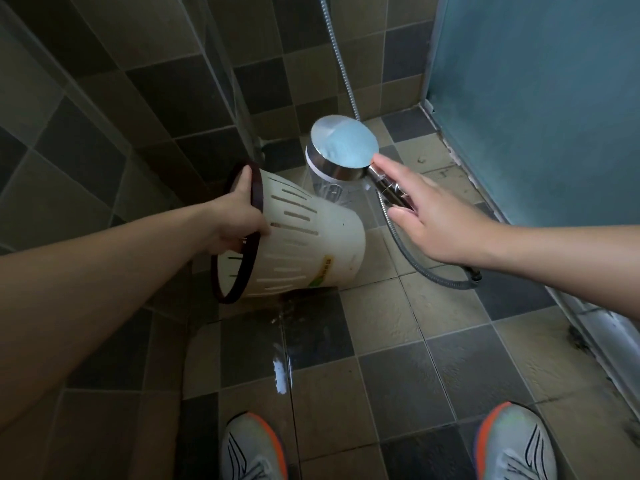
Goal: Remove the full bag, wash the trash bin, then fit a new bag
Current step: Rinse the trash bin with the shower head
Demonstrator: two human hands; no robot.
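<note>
Two grey running shoes with orange trim [254, 448] stand nearest on the wet, brown-and-grey tiled floor [398, 368]. Farther in, at left, the left hand [239, 216] holds the white slotted plastic trash bin [304, 244] by its dark brown rim, fingers curled over the edge; the bin is tipped sideways above the floor, mouth toward the person. To its right, the right hand [436, 220] lies with straight fingers on the handle of the round chrome shower head [341, 148], which sprays water downward just beyond the bin. A metal hose [408, 258] loops below the hand.
</note>
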